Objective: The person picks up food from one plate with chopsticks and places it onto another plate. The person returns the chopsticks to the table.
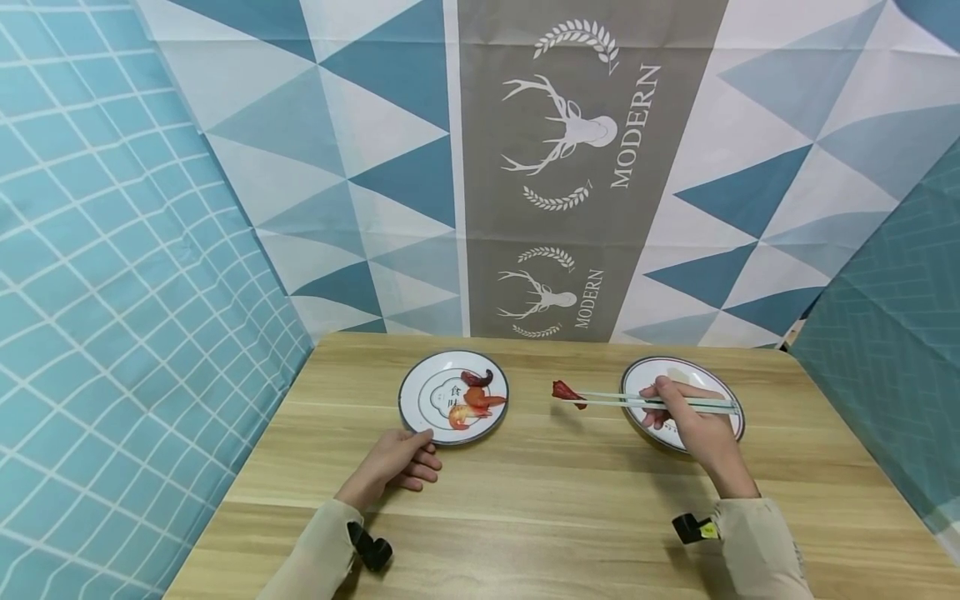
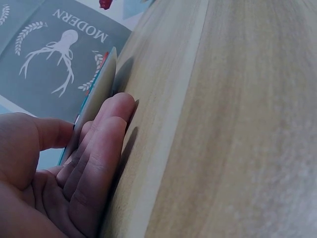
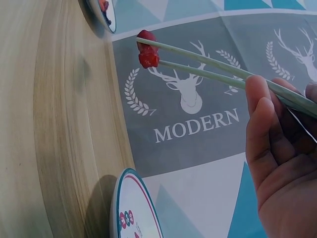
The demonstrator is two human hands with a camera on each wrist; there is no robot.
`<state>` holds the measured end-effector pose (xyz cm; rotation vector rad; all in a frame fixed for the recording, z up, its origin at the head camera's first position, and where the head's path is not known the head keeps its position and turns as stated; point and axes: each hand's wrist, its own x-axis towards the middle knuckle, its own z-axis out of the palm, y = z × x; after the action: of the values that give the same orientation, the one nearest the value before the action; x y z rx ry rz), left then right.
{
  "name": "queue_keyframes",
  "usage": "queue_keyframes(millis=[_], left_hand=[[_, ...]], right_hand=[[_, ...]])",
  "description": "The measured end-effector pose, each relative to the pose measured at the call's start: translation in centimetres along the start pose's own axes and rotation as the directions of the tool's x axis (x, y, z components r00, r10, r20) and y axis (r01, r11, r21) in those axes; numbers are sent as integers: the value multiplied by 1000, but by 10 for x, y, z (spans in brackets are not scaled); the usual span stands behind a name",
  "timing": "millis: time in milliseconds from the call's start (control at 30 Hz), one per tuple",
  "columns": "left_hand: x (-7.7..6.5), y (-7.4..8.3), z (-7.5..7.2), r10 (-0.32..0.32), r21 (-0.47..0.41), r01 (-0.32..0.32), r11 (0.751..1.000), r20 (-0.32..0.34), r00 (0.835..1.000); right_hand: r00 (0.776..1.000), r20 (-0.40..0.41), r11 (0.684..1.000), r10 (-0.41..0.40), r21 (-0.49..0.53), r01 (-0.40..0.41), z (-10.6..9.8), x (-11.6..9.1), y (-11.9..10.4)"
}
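Observation:
On the left, my left hand [image 1: 395,463] pinches the near rim of a white plate [image 1: 420,408], thumb on top and fingers beneath; the left wrist view shows that rim raised off the table. A shrimp-like piece [image 1: 465,415], an orange piece [image 1: 482,398] and a dark curled piece [image 1: 477,378] lie on this plate's right side. My right hand [image 1: 699,427] holds a pair of pale green chopsticks [image 3: 208,69], pointing left. Their tips grip a small red food-like piece [image 3: 148,49] in the air between the plates. Exactly what it is, I cannot tell.
Below my right hand stands a second white plate [image 1: 647,377] with a dark rim, partly covered by the hand. Both plates are on a wooden table [image 1: 525,508]. Patterned cloth [image 1: 390,167] hangs behind the table and at its sides.

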<state>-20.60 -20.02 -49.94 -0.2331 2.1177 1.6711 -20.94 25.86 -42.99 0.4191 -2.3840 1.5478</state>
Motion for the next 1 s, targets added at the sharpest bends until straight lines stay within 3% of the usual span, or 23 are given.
queue_keyframes(millis=[400, 1000], left_hand=[[-1, -1, -1, 1, 3, -1, 1000, 8, 1000], [0, 0, -1, -1, 5, 1, 1000, 2, 1000]], right_hand=[[1000, 12, 999, 0, 40, 0, 5, 0, -3], [1000, 0, 1000, -25, 15, 25, 6, 1, -3]])
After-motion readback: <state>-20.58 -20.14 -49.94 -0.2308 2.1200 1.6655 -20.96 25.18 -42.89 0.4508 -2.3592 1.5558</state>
